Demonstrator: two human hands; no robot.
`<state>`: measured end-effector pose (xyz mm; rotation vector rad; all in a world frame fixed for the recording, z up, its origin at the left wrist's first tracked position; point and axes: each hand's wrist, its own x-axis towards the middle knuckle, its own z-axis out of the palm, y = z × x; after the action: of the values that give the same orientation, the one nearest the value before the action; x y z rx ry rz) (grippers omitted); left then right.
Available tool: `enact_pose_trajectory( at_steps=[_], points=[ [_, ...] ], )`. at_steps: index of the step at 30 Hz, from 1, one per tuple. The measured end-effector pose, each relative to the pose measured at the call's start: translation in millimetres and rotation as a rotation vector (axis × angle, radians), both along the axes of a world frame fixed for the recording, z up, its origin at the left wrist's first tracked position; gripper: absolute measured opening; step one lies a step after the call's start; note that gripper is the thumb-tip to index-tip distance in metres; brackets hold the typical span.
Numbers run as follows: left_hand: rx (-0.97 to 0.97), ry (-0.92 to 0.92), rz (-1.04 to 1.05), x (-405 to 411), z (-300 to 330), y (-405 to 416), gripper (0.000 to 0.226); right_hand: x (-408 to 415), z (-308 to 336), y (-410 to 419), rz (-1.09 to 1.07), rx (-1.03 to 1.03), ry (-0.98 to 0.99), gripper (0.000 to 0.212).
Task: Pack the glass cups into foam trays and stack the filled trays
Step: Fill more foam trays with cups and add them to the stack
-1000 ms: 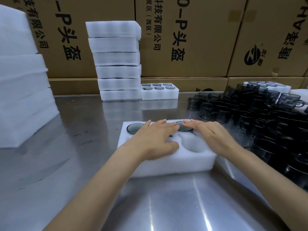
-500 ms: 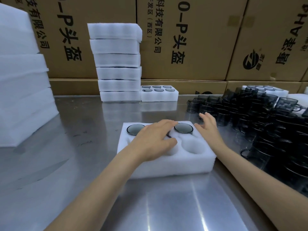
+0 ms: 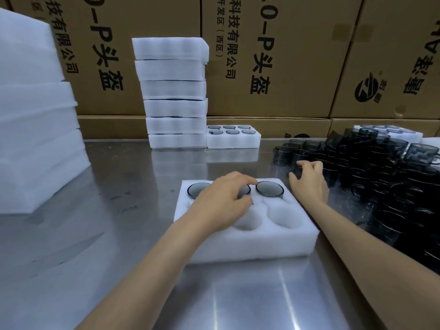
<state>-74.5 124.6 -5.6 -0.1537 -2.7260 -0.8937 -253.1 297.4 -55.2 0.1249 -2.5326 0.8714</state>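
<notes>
- The left hand (image 3: pixel 221 201) lies on the back row of the tray (image 3: pixel 250 244); its fingers are curled over the rim of the middle cup (image 3: pixel 245 190), and the thumb seems to touch the same rim from the near side.
- The right hand (image 3: pixel 309 182) is past the right edge of the tray, at the pile of cups (image 3: pixel 381 177); its fingers are bent down over a dark cup, but I cannot tell if they really grip it.
- The tray is white foam and lies on the steel table (image 3: pixel 119 258) in front of the person. The back row holds three cups: the left cup (image 3: pixel 197 189), the middle cup under the left hand, and the right cup (image 3: pixel 269 188).
- In the front row, two holes are visible with nothing inside; the left arm hides the third place.
- At the back of the table a stack (image 3: pixel 173 91) of six trays stands, and one filled tray (image 3: pixel 233 136) with six cups touches it on the right.
- More foam (image 3: pixel 35 115) is piled at the far left.
- Boxes (image 3: pixel 285 55) with print stand behind the table.
</notes>
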Motion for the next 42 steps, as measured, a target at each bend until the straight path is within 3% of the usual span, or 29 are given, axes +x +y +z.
enact_pose_trajectory(
  at_steps=[8, 11, 17, 22, 25, 28, 31, 35, 39, 42],
  points=[
    [0.091, 0.015, 0.133, 8, 27, -43, 0.029, 29, 0, 12, 0.001, -0.061, 0.060, 0.015],
    [0.110, 0.030, 0.175, 14, 37, -60, 0.027, 42, -1, 18, 0.048, -0.119, 0.071, 0.016],
    [0.148, 0.042, 0.208, 25, 54, -80, 0.024, 61, 1, 26, 0.128, -0.260, -0.001, 0.033],
    [0.122, -0.007, 0.203, 32, 60, -89, 0.022, 67, 9, 34, 0.276, -0.262, -0.213, 0.010],
    [0.108, -0.050, 0.201, 35, 63, -92, 0.023, 69, 12, 38, 0.277, -0.228, -0.294, 0.019],
    [0.097, -0.051, 0.207, 37, 67, -94, 0.022, 78, 15, 33, 0.141, -0.222, -0.137, 0.038],
    [0.076, -0.026, 0.208, 37, 67, -90, 0.021, 91, 34, 23, 0.114, -0.366, 0.054, 0.053],
    [0.052, 0.071, 0.193, 30, 56, -72, 0.023, 120, 63, -1, 0.325, -0.406, 0.226, 0.038],
    [0.008, 0.235, 0.165, 27, 26, -57, 0.026, 155, 71, -48, 0.605, -0.379, 0.115, 0.045],
    [0.137, 0.341, 0.154, 36, 0, -62, 0.026, 175, 61, -82, 0.656, -0.270, 0.046, 0.043]
  ],
)
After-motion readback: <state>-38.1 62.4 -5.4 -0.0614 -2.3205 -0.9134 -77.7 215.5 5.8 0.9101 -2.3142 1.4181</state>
